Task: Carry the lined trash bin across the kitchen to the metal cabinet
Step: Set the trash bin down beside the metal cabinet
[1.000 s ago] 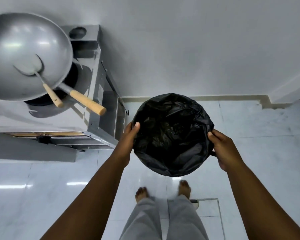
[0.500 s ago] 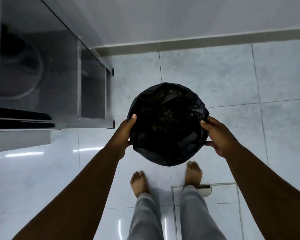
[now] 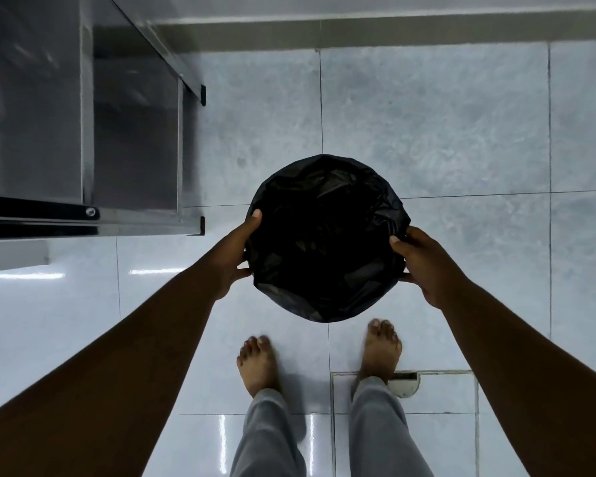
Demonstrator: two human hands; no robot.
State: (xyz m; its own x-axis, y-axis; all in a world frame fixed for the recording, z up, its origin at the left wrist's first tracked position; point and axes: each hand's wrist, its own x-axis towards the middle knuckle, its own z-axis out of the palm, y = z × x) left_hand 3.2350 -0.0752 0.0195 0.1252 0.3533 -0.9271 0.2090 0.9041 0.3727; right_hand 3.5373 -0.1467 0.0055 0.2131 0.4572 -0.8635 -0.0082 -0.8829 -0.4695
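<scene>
A round trash bin (image 3: 327, 235) lined with a crumpled black bag is held above the tiled floor, in front of my feet. My left hand (image 3: 233, 256) grips its left rim, thumb over the liner's edge. My right hand (image 3: 424, 263) grips the right rim the same way. The bin's body is hidden under the bag. The metal cabinet (image 3: 83, 132), steel with an open side frame, stands at the left, its corner a short way left of the bin.
Pale glossy floor tiles (image 3: 444, 132) spread ahead and to the right. A grey skirting strip (image 3: 393, 29) runs along the wall at the top. A floor drain cover (image 3: 405, 383) lies by my right foot. Both bare feet stand under the bin.
The view has tilted down from the wok and stove top to the floor and cabinet side. The bin sits lower, closer to the floor; both hands keep their grip.
</scene>
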